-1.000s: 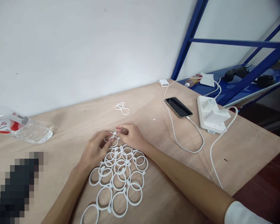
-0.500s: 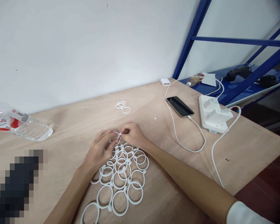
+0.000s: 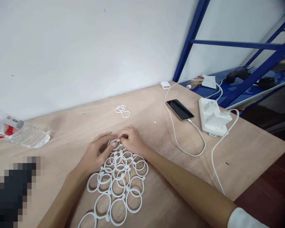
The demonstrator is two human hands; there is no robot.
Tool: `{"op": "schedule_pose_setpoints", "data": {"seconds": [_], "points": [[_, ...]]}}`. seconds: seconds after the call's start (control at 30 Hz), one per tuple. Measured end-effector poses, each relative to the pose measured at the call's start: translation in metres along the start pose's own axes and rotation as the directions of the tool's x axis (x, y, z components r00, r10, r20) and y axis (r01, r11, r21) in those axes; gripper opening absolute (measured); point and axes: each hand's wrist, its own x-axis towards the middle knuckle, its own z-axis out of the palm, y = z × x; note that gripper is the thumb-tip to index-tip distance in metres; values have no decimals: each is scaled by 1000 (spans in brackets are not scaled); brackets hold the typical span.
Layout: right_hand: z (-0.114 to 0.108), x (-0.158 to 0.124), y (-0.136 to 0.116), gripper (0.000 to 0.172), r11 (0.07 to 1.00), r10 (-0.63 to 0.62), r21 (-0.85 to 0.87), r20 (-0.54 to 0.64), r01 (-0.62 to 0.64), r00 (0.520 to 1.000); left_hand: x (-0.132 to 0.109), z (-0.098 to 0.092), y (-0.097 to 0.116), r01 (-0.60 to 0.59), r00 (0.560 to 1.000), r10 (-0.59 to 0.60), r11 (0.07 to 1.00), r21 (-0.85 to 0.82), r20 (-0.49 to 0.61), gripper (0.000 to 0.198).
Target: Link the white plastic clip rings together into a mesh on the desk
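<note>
A cluster of white plastic rings (image 3: 118,187) with small knobs spreads over the wooden table toward me, many of them overlapping or joined. At its far end, my left hand (image 3: 96,154) pinches one white ring (image 3: 114,141) between thumb and fingers. My right hand (image 3: 132,139) meets it there, its fingertips closed on the right side of the same ring, by the knob. Exactly how this ring joins its neighbours is partly hidden by the fingers.
A few loose rings (image 3: 125,114) lie beyond my hands. To the left rests a clear water bottle (image 3: 35,134) on its side. A phone (image 3: 180,110) on a white cable, a power strip (image 3: 211,122) and a small white charger (image 3: 165,85) occupy the right. Blue frame bars (image 3: 192,38) rise behind.
The view has shifted slightly, so everything sits a little further left and lower. Both hands stay at the same ring, with the left thumb and fingers slightly repositioned on it.
</note>
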Motion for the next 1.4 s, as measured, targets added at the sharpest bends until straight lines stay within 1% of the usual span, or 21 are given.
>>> {"op": "schedule_pose_setpoints", "data": {"seconds": [0.07, 0.1, 0.13, 0.17, 0.23, 0.3, 0.37, 0.4, 0.5, 0.57, 0.67, 0.83, 0.9, 0.97, 1.07, 1.17, 1.23, 1.3, 1.33, 1.4], "points": [[0, 0, 0, 27, 1000, -4, -1, 3, 4, 1000, 14, -4, -2, 69, 997, -69, 998, -8, -17, 37], [0, 1, 0, 27, 1000, -9, -3, 4, 9, 1000, 25, -3, -3, 104, 993, -104, 995, 0, -50, 40], [1, 1, 0, 27, 1000, -15, -5, 3, 15, 1000, 38, 0, -4, 125, 991, -124, 992, 21, -60, 42], [1, 1, 1, 27, 1000, -21, -6, -1, 21, 1000, 52, 5, -5, 121, 992, -118, 991, 51, -51, 44], [2, 1, 2, 26, 1000, -13, -5, -26, 13, 1000, 80, 19, -5, 60, 998, -61, 992, 107, 8, 50], [2, 1, 3, 25, 999, 43, 2, -71, -43, 997, 104, 33, -4, 36, 999, -39, 993, 114, 30, 51], [2, 2, 4, 24, 993, 116, 17, -113, -114, 987, 119, 42, -3, 11, 998, -18, 992, 123, 52, 44], [2, 2, 4, 24, 990, 138, 26, -122, -136, 983, 122, 43, -2, -6, 998, -3, 992, 126, 67, 42], [2, 2, 3, 24, 993, 119, 34, -94, -116, 988, 117, 39, -1, -40, 994, 26, 990, 139, 102, 42], [2, 1, 1, 25, 993, 112, 39, -48, -110, 993, 107, 32, -1, -36, 994, 19, 988, 153, 108, 40], [3, 0, -2, 25, 988, 140, 72, -5, -139, 990, 93, 22, -1, -16, 995, -2, 985, 174, 102, 35], [1, -1, -4, 24, 984, 131, 124, -26, -127, 991, 76, 13, -2, -26, 993, 5, 984, 177, 116, 13], [1, 0, -3, 24, 980, 138, 149, -41, -130, 990, 67, 10, -3, -49, 991, 26, 983, 179, 129, 11], [1, 0, -2, 24, 977, 149, 163, -53, -139, 987, 57, 9, -6, -56, 994, 35, 979, 198, 107, 13], [1, 0, -1, 24, 976, 161, 160, -54, -150, 986, 42, 7, -10, -10, 1000, 3, 977, 215, 31, 18], [0, 1, -1, 23, 976, 173, 149, -92, -159, 981, 34, 6, -9, 39, 999, -44, 985, 170, 24, 14], [-1, 2, 0, 25, 979, 181, 119, -159, -164, 970, 30, 5, -7, 71, 997, -73, 990, 125, 11, 10], [-2, 2, 1, 31, 982, 184, 84, -218, -170, 958, 27, 4, -4, 88, 996, -87, 995, 51, -22, 13], [-1, 3, 2, 35, 983, 180, 68, -226, -169, 957, 25, 3, -3, 86, 996, -85, 996, 6, -39, 14], [-1, 3, 2, 38, 987, 162, 45, -205, -156, 965, 22, 2, 0, 76, 995, -81, 995, -68, -66, 16]]}}
